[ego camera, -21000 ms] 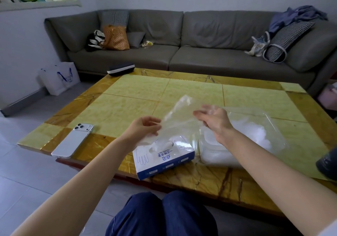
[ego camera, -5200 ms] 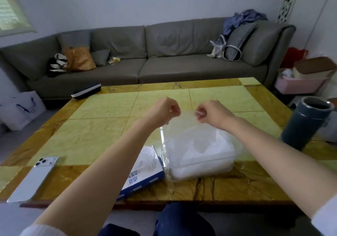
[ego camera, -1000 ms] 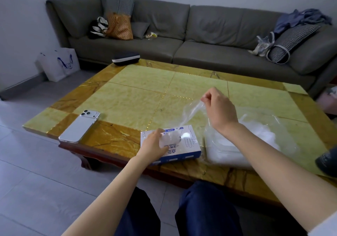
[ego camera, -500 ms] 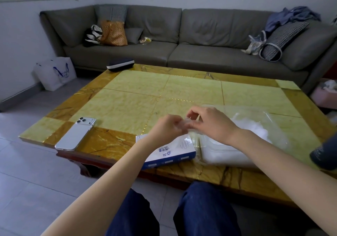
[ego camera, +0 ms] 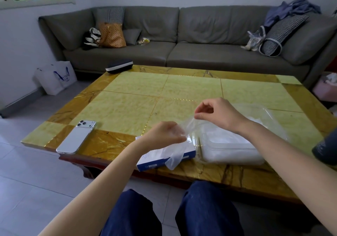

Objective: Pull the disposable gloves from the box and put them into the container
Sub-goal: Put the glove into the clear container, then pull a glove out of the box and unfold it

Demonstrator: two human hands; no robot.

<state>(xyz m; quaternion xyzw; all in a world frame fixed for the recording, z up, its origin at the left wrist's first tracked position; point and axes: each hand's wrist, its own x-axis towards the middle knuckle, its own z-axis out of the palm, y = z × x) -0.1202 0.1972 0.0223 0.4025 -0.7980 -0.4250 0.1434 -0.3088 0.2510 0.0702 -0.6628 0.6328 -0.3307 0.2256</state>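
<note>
A thin clear disposable glove (ego camera: 184, 128) is stretched between both hands above the table's near edge. My left hand (ego camera: 162, 134) grips one end of it, and loose film hangs below that hand. My right hand (ego camera: 217, 115) pinches the other end, a little higher and to the right. Under my left hand lies the blue and white glove box (ego camera: 155, 160), partly hidden. Right of the box stands the clear plastic container (ego camera: 237, 153), holding a white heap of gloves.
A white phone (ego camera: 76, 137) lies at the table's near left corner. A dark cup (ego camera: 326, 146) stands at the right edge. A dark case (ego camera: 119, 66) sits at the far left corner. My knees are below the near edge, a grey sofa behind.
My hands met over the box half a second ago. Now they have drawn apart, the right hand rising, with the glove spread out between them.
</note>
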